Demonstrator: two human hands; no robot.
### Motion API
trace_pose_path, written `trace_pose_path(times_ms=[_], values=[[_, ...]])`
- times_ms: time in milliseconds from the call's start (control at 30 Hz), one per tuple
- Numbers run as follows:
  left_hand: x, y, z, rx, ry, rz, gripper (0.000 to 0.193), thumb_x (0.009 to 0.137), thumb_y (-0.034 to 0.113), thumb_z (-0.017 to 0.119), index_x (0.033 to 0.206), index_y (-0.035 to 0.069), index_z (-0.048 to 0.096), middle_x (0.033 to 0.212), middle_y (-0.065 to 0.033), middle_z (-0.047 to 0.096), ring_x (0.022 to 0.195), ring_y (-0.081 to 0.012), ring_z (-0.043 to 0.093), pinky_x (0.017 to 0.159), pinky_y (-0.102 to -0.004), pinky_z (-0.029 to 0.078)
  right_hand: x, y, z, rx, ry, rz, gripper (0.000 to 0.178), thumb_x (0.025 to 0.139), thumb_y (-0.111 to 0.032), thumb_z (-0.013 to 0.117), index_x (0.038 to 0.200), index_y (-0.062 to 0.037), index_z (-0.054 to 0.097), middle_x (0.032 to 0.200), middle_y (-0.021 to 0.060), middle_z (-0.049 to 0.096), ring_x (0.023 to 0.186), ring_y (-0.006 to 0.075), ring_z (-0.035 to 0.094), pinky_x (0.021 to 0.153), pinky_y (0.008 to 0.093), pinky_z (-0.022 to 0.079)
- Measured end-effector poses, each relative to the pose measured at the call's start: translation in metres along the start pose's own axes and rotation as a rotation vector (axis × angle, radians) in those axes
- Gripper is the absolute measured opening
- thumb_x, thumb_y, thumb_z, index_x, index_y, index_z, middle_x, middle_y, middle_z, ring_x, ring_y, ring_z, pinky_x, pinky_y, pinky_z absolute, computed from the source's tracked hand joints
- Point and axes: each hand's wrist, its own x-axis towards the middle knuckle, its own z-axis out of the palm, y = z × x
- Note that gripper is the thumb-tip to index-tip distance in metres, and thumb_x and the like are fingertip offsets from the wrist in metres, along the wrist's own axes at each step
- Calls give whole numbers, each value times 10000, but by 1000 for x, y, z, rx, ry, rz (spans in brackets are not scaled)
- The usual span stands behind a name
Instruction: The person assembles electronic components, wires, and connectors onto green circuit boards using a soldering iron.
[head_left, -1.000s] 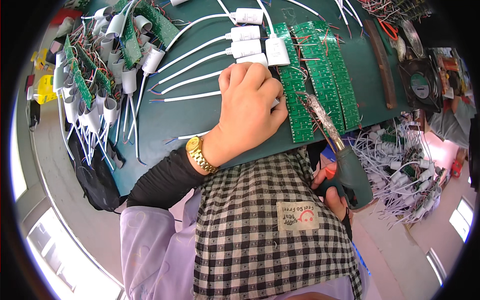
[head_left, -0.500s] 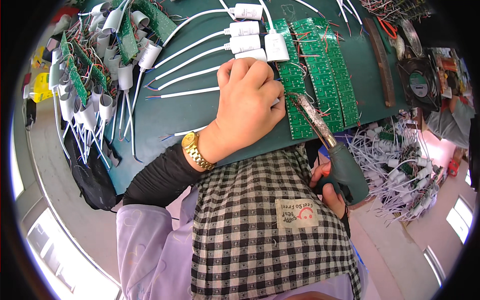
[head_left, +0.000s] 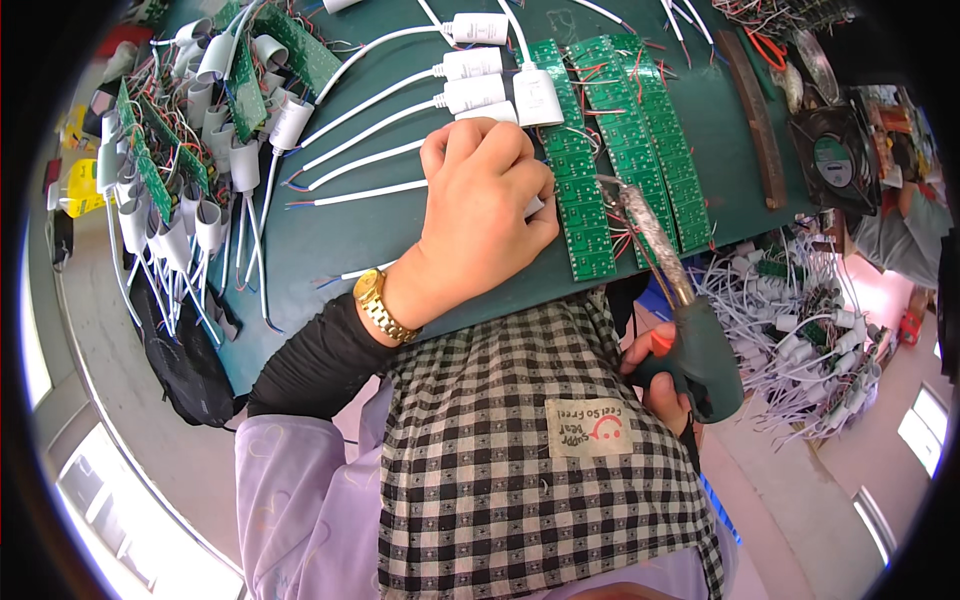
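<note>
My left hand (head_left: 485, 195), a gold watch on its wrist, is closed with fingers curled beside the nearest green circuit board strip (head_left: 575, 190). A bit of a white cylindrical housing (head_left: 534, 206) shows at its fingertips; the rest is hidden under the hand. At the table edge, my right hand (head_left: 655, 375) grips the dark green handle of a soldering gun (head_left: 705, 355). Its metal barrel slants up and left over the boards, the tip right of my left fingers. Several white housings with cables (head_left: 474, 95) lie in a column beyond my left hand.
A heap of white housings, cables and boards (head_left: 210, 220) covers the table's left side. To the right lie a dark bar (head_left: 757, 120) and a black fan (head_left: 835, 160). A pile of wired white parts (head_left: 800, 340) sits lower right. Another person's arm (head_left: 910, 235) shows at far right.
The soldering gun's tip has moved right, away from my left fingers, toward the gap between board strips. My left hand keeps its closed grip. The whole view has shifted slightly.
</note>
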Motion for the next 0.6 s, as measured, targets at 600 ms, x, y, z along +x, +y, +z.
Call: trace_pose_path(times_ms=[600], values=[[22, -16, -20, 15, -197, 371, 250, 657, 240, 714, 852, 128, 606, 914, -38, 510, 974, -255, 499, 958, -543, 263, -1, 8, 6, 40, 119, -215, 559, 878, -348, 592, 1254, 0, 371, 870, 115, 549, 721, 185, 551, 661, 331, 479]])
